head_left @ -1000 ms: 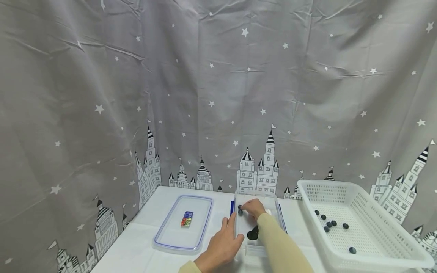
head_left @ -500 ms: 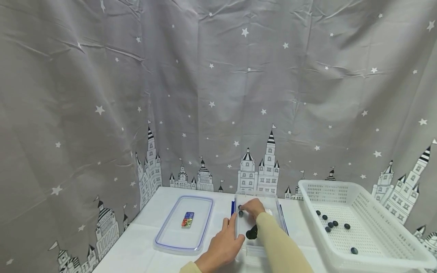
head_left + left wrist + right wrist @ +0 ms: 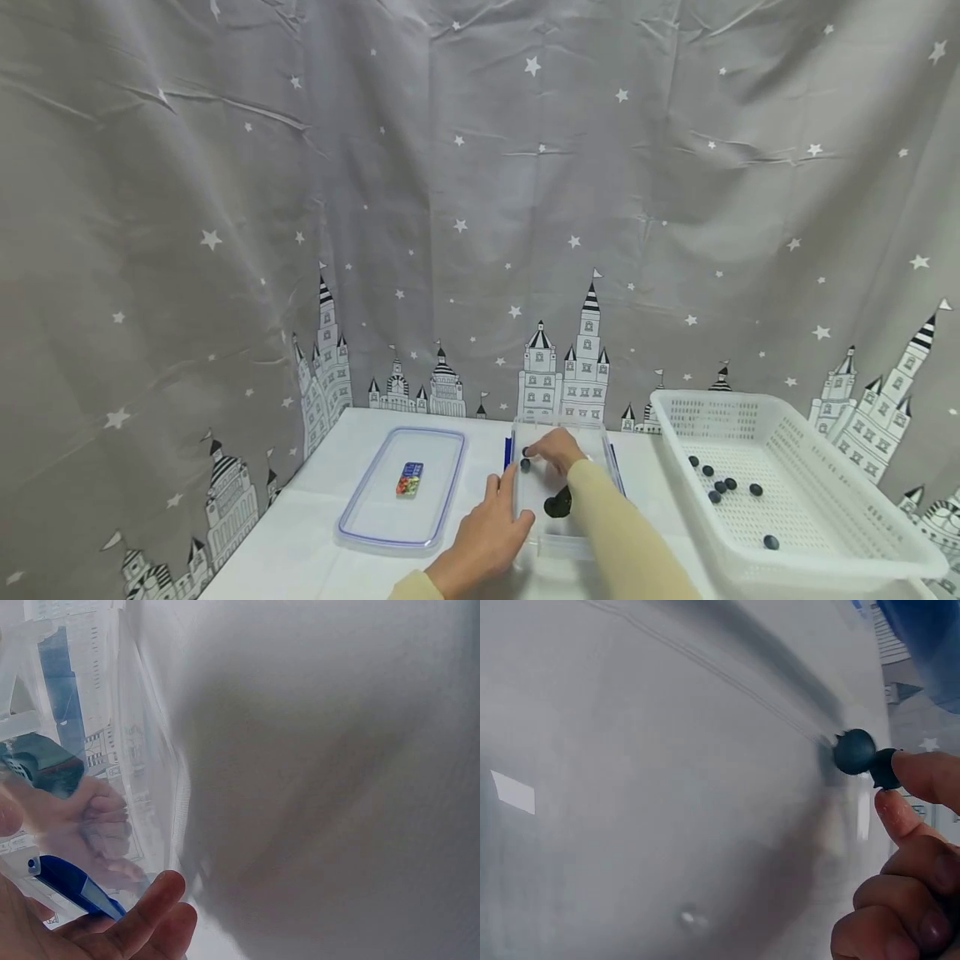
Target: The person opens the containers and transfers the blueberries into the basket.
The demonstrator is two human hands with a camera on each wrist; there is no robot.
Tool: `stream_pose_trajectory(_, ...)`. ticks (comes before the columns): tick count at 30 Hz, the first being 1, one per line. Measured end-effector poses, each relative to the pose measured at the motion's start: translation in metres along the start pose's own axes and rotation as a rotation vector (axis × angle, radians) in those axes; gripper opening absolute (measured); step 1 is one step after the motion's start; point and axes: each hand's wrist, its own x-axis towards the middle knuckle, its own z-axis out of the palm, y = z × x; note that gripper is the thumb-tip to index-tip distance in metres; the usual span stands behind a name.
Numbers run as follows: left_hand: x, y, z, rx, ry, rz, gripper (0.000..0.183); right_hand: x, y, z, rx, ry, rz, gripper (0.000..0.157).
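My right hand (image 3: pixel 557 451) reaches down into a clear plastic storage box (image 3: pixel 528 500) near its far left corner. Thumb and finger pinch a blueberry (image 3: pixel 885 769). Right beside it is a second blueberry (image 3: pixel 854 751), close to the box wall. The left hand (image 3: pixel 486 529) rests along the box's left side, its fingers fairly straight and the thumb spread apart. A blue latch (image 3: pixel 73 886) hangs beside those fingers in the left wrist view.
A clear lid (image 3: pixel 375 500) with a blue seal and a colourful label lies on the white table (image 3: pixel 300 525) at left. To the right stands a white perforated basket (image 3: pixel 832 546) holding several blueberries. A grey curtain (image 3: pixel 450 208) hangs behind.
The view has shifted slightly. Both hands keep nearly the same place at the box, the right one still at the two blueberries.
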Motion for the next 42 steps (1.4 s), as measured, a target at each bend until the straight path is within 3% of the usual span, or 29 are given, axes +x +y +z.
stream_pose_trajectory(6, 0.001, 0.0, 0.0, -0.018, -0.021, -0.008, 0.075, -0.002, -0.005, -0.017, 0.038, -0.057, 0.015, 0.023)
stream_pose_trajectory(17, 0.005, 0.002, 0.0, -0.019, -0.037, -0.036, 0.076, -0.014, -0.018, -0.055, 0.111, -0.149, -0.109, 0.032)
stream_pose_trajectory(30, 0.004, 0.0, -0.001, -0.016, -0.013, -0.036, 0.077, -0.027, -0.028, -0.099, 0.021, -0.189, -0.207, 0.025)
stream_pose_trajectory(42, 0.002, 0.001, 0.0, -0.012, 0.003, -0.024, 0.078, -0.031, -0.007, -0.154, 0.046, -0.22, -0.193, 0.029)
